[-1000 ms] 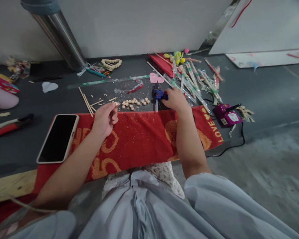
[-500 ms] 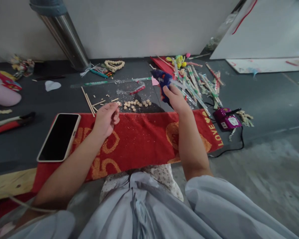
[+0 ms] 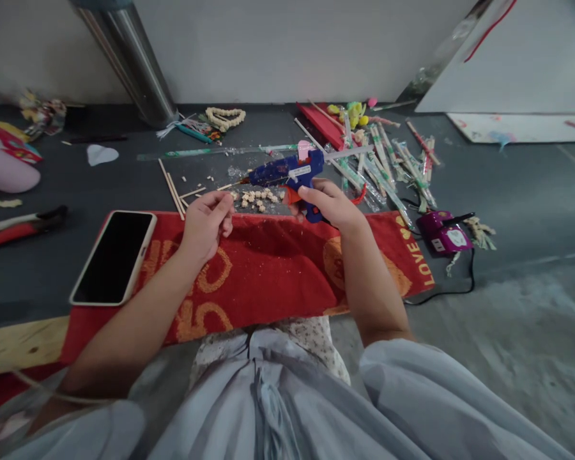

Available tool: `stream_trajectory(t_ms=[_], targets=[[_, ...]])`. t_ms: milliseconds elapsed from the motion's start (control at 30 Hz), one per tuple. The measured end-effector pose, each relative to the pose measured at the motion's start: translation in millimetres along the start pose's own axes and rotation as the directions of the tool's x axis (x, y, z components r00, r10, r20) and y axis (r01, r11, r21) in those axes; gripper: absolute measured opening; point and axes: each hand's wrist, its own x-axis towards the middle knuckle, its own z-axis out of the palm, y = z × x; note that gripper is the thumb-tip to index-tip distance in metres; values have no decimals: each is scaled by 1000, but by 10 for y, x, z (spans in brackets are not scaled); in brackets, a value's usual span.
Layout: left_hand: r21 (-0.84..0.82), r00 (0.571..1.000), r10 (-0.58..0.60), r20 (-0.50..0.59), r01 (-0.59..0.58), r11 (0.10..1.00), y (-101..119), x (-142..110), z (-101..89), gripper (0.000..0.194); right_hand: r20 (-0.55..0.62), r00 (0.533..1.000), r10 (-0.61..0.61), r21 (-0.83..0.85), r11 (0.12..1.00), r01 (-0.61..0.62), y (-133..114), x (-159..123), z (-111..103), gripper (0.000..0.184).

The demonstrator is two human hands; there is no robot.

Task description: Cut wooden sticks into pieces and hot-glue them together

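My right hand [image 3: 330, 203] grips a blue hot glue gun [image 3: 285, 171] by its handle, with fingers at the orange trigger. A clear glue stick [image 3: 349, 152] sticks out of its back end. Its nozzle points left, toward my left hand [image 3: 208, 223]. That hand is closed in a pinch near the towel's far edge; a tiny pale piece seems to be at its fingertips, too small to name. Small cream-coloured pieces [image 3: 261, 198] lie in a loose pile between the hands. Thin wooden sticks [image 3: 171, 188] lie just beyond my left hand.
A red towel [image 3: 268, 275] covers the near edge, with a phone [image 3: 115, 259] on it. Pliers [image 3: 23, 227] and a steel flask [image 3: 134, 64] stand left. Wrapped sticks [image 3: 388, 166], a purple corded device [image 3: 443, 231] and a beaded heart [image 3: 225, 118] lie around.
My right hand has brought the glue gun down and turned it, so its nozzle now points left close to my left hand. The left hand has barely moved.
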Motion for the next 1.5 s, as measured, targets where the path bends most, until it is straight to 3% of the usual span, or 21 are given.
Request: stream_trajectory(t_ms=[633,1267,1500], targets=[[28,1000,-17,-12,17,999,10,-1,9,16,120,993,22,12,1000,-24,11,-5,-1,44],[9,1000,2,15,-2,1000,-14,12,-20,14,112,993,29,39,999,-33,27,-13,-6,44],[-1,999,21,39,-21,1000,-10,4,-25,13,57,997,46,40,998,-48,-13,-21,-23,45]])
